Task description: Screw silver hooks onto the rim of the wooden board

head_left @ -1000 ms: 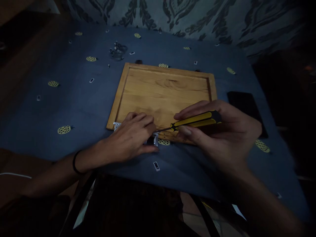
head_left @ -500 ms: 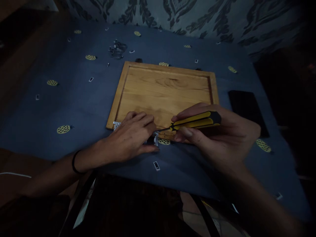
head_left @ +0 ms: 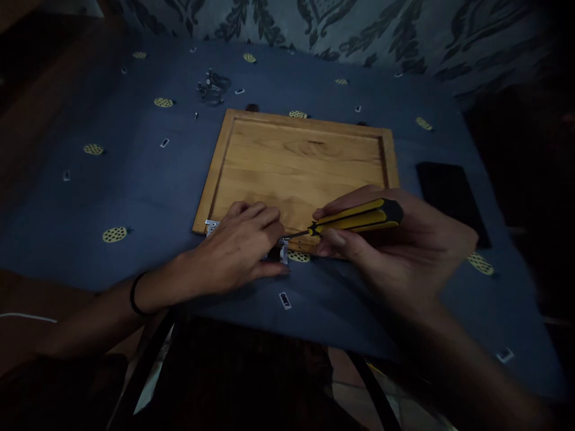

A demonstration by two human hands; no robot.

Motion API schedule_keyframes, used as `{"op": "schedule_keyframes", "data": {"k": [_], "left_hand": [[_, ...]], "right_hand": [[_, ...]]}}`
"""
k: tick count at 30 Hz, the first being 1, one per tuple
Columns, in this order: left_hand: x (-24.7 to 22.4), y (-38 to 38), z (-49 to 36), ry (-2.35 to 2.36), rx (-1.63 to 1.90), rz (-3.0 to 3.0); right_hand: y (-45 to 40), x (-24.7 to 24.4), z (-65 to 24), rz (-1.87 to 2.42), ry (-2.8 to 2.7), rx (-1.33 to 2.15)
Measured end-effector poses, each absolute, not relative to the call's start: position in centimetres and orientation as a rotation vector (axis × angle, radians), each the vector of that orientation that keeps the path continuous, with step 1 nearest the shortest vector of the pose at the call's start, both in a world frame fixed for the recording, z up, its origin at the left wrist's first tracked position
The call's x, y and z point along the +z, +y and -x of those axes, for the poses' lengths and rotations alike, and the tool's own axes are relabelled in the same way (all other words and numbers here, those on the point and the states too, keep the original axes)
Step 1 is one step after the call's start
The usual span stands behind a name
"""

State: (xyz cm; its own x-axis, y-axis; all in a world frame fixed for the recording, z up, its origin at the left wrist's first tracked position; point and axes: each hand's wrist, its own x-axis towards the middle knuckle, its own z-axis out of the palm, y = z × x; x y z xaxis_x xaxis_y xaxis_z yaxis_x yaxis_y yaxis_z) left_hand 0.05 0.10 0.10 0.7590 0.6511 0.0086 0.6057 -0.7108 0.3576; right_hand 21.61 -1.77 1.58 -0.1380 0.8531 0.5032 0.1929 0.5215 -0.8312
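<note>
A framed wooden panel [head_left: 305,161] lies on the blue patterned cloth. My right hand [head_left: 404,239] grips a yellow and black screwdriver [head_left: 359,218], its shaft pointing left to a metal hinge [head_left: 284,251] at the panel's near edge. My left hand [head_left: 242,245] is bent over that hinge and holds it against the edge, its thumb below and its fingers above. Part of the hinge is hidden under this hand. Another metal piece [head_left: 211,225] shows at the panel's near left corner, partly behind my left hand.
Behind the panel to the left is a small pile of metal parts [head_left: 214,87], with a tiny screw [head_left: 196,115] near it. A dark flat object [head_left: 451,200] lies right of the panel. A patterned wall covering [head_left: 332,30] rises behind the table.
The screwdriver handle has turned slightly in my right hand, which has shifted a little. My left hand keeps its place on the hinge.
</note>
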Motion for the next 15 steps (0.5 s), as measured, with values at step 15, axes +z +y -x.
{"op": "schedule_keyframes", "data": {"k": [15], "left_hand": [[-0.18,0.15,0.04,0.944,0.245,-2.631]], "right_hand": [[-2.32,1.7,-21.5,1.013,-1.645,0.624]]}}
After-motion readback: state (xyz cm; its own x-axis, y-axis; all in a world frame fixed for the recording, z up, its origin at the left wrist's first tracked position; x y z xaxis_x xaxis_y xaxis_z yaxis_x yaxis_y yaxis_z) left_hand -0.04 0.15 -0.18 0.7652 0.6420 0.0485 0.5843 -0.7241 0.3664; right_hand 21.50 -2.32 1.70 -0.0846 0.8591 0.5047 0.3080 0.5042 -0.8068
